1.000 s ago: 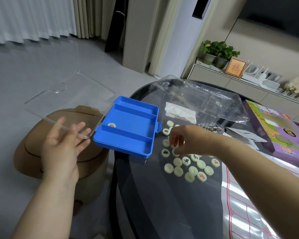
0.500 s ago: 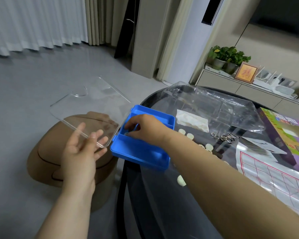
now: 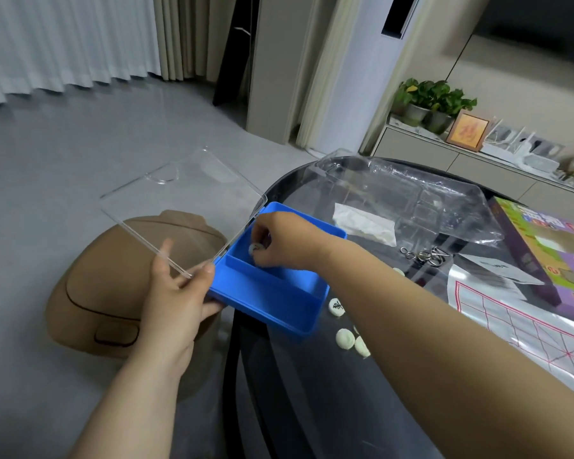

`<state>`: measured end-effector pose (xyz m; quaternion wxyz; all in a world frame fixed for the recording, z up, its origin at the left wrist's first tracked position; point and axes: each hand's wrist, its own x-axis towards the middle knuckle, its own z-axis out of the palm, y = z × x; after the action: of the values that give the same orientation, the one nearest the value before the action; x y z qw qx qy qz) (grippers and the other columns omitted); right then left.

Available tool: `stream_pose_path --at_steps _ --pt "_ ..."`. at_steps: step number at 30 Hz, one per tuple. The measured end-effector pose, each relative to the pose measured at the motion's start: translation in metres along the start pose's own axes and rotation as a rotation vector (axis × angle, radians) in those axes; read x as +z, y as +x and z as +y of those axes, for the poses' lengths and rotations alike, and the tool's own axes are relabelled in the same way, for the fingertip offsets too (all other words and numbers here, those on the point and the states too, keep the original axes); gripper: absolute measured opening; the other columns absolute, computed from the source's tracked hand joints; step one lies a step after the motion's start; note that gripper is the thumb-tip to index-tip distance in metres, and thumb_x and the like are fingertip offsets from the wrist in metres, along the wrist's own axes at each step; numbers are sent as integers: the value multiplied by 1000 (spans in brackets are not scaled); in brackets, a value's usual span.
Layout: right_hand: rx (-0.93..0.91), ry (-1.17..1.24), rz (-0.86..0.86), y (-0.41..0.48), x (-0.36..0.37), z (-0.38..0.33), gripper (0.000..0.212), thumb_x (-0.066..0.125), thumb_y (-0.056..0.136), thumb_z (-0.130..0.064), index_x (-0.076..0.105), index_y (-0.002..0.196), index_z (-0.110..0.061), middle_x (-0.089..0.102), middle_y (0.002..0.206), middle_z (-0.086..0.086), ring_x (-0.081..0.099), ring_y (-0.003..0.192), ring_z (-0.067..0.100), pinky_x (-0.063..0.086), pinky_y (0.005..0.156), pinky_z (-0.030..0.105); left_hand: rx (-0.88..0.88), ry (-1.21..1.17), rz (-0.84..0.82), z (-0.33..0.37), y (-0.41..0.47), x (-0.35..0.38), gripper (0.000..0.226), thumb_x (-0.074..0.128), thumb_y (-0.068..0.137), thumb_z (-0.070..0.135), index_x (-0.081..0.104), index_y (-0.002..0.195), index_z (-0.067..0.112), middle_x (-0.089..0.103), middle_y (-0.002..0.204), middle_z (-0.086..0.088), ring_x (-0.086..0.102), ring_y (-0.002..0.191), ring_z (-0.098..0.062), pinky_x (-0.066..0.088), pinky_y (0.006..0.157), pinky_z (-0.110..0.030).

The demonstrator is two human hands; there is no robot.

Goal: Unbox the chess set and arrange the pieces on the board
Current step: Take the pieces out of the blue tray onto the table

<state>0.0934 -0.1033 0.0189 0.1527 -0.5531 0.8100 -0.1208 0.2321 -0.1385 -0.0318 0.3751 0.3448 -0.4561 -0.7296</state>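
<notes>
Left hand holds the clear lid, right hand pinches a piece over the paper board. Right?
Not quite. In the head view the right hand pinches the piece inside the blue box, not over the paper board, which lies off to the right. The left hand does hold the clear lid.

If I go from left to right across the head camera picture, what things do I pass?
brown stool → blue box → white packet → metal rings → purple game box
</notes>
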Motion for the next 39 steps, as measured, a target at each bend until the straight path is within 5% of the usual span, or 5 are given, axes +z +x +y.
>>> stream_pose_path --at_steps 7,15,21,29,39 --pt "81 202 338 -72 -23 49 8 62 82 -13 60 89 -11 54 75 -8 49 71 8 37 61 5 17 -67 97 0 1 -3 57 42 92 1 23 140 25 55 114 -14 58 92 -18 46 67 -31" --pt "188 22 311 -137 -9 90 14 65 79 -16 64 93 -15 46 73 -17 46 90 14 32 68 15 33 -126 189 10 -6 4 49 41 94 3 28 137 22 52 114 -11 55 100 -20 45 65 -27" --pt "190 70 374 -151 -9 113 24 67 79 -22 63 100 -13 51 90 -9 46 95 16 31 69 13 43 -141 113 31 1 50 47 40 94 3 29 137 19 53 89 0 57 79 -11 48 71 -31" --pt "193 354 481 -163 -1 133 21 70 77 -15 56 90 -24 44 88 -20 44 87 4 33 72 -1 -111 -99 -74 26 45 171 52 46 91 1 28 138 15 42 134 -12 55 100 -24 49 66 -34" --pt "124 290 565 -163 13 147 26 66 80 -16 61 106 -12 44 101 -13 45 101 10 36 84 8 -180 9 -100 -6 81 222 49 52 89 5 36 134 12 44 135 -14 54 108 -26 50 77 -37"
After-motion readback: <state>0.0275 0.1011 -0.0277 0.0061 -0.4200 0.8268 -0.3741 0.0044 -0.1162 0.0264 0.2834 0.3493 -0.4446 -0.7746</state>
